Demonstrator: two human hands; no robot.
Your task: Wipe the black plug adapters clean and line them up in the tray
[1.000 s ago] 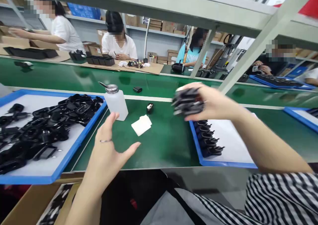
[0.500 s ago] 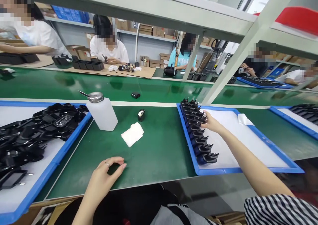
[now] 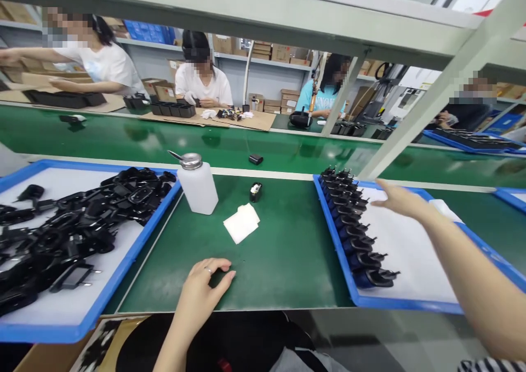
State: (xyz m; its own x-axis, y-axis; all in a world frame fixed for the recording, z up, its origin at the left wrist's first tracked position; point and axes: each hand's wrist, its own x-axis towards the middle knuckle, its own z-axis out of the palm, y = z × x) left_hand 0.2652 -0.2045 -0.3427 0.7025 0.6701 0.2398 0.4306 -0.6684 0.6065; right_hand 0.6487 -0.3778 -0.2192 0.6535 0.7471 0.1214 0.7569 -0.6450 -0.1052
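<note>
My left hand [image 3: 204, 291] rests low over the green bench [image 3: 283, 251], its thumb and fingers curved and apart with nothing between them. Over the right-hand blue tray [image 3: 335, 235], my right hand [image 3: 399, 199] is open and holds nothing. Just left of it stands a row of black plug adapters [image 3: 354, 235], lined up along the tray's left side with their pins pointing right. White paper pieces [image 3: 241, 224] lie beyond my left hand. A small black adapter piece with a pale inside [image 3: 255, 192] is behind them.
A white pump bottle [image 3: 199, 188] stands beside the left blue tray [image 3: 135, 251], which holds a jumbled heap of black adapters [image 3: 90, 218]. Another black piece [image 3: 255, 159] sits on the green belt [image 3: 222, 150]. A slanted post [image 3: 419, 109] rises behind the right tray. Several people work across.
My right hand has come away from the adapter row, moving right with its fingers opened. The view has turned left, showing more of the left tray. My left hand keeps its pose.
</note>
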